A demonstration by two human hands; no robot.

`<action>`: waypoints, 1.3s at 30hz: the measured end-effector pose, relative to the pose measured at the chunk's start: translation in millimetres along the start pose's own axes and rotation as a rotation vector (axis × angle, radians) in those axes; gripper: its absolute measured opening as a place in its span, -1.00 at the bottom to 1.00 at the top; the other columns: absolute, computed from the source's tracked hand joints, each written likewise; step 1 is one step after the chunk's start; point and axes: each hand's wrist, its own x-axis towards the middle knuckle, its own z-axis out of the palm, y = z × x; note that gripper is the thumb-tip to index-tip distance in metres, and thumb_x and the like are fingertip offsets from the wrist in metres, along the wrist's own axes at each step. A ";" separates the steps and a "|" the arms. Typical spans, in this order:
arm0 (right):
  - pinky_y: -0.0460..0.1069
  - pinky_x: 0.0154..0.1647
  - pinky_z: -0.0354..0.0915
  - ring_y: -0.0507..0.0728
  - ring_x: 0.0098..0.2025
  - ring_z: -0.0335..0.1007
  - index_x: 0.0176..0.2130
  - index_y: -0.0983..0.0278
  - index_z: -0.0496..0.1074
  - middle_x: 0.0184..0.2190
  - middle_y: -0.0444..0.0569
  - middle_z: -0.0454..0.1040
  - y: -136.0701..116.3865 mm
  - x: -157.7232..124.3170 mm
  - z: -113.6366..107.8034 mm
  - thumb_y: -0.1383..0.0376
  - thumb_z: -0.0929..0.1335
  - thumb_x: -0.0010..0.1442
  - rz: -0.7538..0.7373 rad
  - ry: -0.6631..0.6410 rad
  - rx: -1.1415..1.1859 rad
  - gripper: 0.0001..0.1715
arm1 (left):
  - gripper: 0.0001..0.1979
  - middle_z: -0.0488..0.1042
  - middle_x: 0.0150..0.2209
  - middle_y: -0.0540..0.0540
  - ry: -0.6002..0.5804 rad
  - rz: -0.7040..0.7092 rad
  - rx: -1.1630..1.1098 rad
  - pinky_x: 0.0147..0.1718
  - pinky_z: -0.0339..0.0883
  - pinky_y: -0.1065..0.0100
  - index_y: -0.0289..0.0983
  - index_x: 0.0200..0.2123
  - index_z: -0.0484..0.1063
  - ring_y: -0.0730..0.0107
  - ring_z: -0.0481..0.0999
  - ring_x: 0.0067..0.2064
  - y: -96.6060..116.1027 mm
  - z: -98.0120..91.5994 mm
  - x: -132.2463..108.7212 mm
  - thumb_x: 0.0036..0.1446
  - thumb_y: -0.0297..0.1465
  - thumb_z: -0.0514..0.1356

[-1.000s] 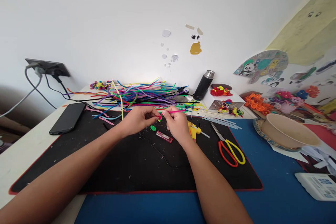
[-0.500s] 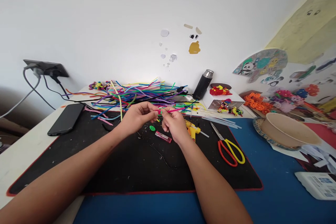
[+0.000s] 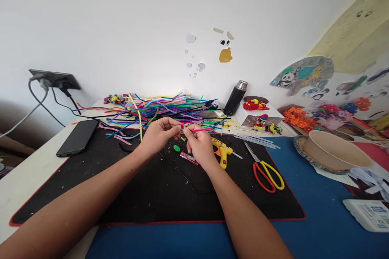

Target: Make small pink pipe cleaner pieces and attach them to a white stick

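Observation:
Above the black mat [image 3: 152,202], my left hand [image 3: 161,133] and my right hand [image 3: 199,145] meet with fingertips pinched together. A pink pipe cleaner [image 3: 203,130] runs between them, its free end sticking out to the right past my right hand. Something small and green shows at the fingertips, too hidden to name. Below my hands lie a green oval piece [image 3: 176,148] and a pink lighter [image 3: 189,158], the lighter partly covered by my right hand. Just right of that hand rests a yellow glue gun [image 3: 224,153] with a glue stick in it.
Scissors [image 3: 266,174] with red and yellow handles lie at the mat's right. A heap of pipe cleaners [image 3: 164,107] lines the wall beside a black flask [image 3: 234,99]. A phone [image 3: 77,137] is at the left; a beige bowl [image 3: 334,151] stands right.
My right hand has shifted slightly left and turned, its fingers closer to my left fingertips. More of the glue gun shows beside it. Both hands keep their pinch on the pink pipe cleaner.

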 end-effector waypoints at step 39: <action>-0.08 -0.62 0.05 0.00 -0.70 0.15 -0.30 0.20 0.43 -0.69 -0.27 0.28 1.7 -3.6 0.4 0.04 0.34 0.36 -0.065 0.013 -0.106 -0.69 | -0.67 0.63 -0.40 -0.11 -0.185 -0.212 -0.205 -0.37 0.43 0.43 -0.32 -0.36 0.63 0.40 0.57 -0.37 1.8 -13.3 6.0 -0.06 -0.20 0.54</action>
